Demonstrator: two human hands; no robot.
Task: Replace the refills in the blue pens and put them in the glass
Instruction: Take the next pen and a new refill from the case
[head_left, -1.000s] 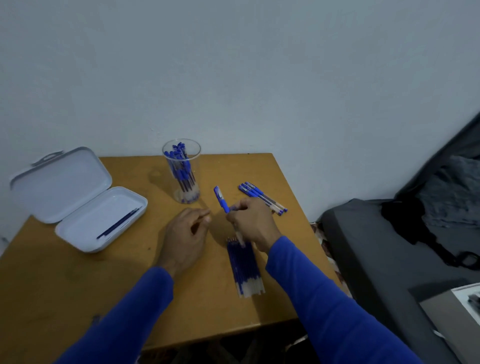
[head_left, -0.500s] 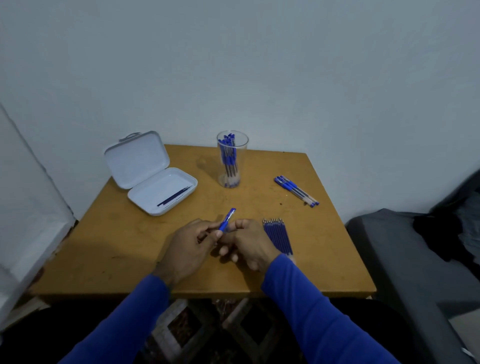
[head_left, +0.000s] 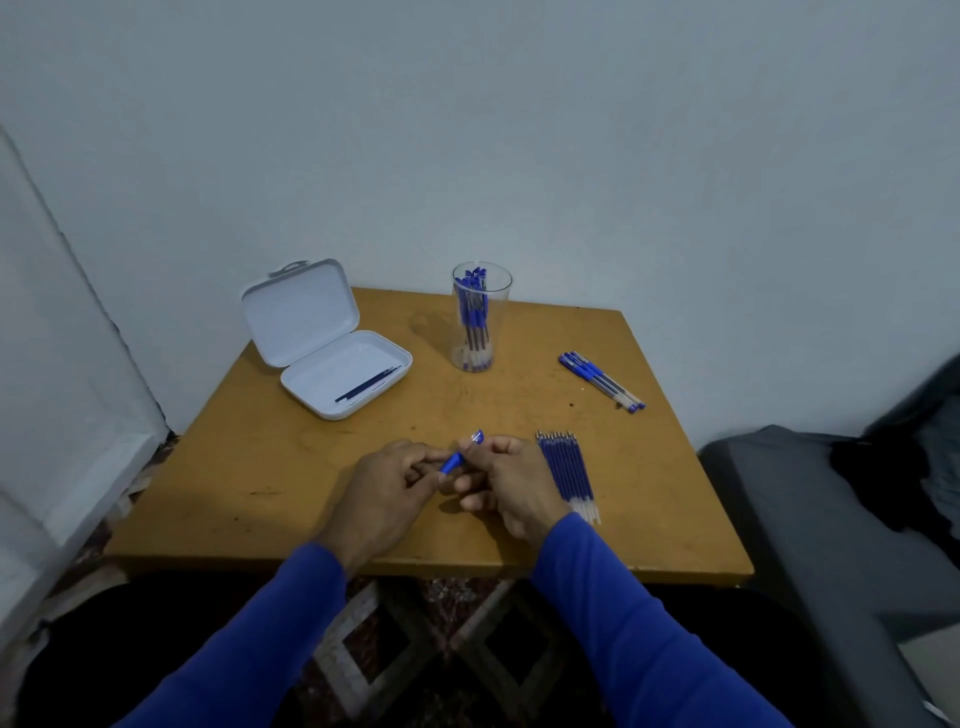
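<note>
Sitting on the brown table (head_left: 291, 467): a white box (head_left: 332, 358) lying open, a glass (head_left: 480, 317) holding blue pens, new refills (head_left: 569, 473) waiting beside the right hand (head_left: 511, 486). Pinching one blue pen (head_left: 462, 452) with both hands, left hand (head_left: 384, 493) gripping the low end, above the table's middle.

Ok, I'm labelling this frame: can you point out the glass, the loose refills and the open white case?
glass (head_left: 481, 332): head view, clear side wall.
refills (head_left: 566, 470): head view, middle of the bundle.
white case (head_left: 301, 312): head view, inside of the raised lid.
</note>
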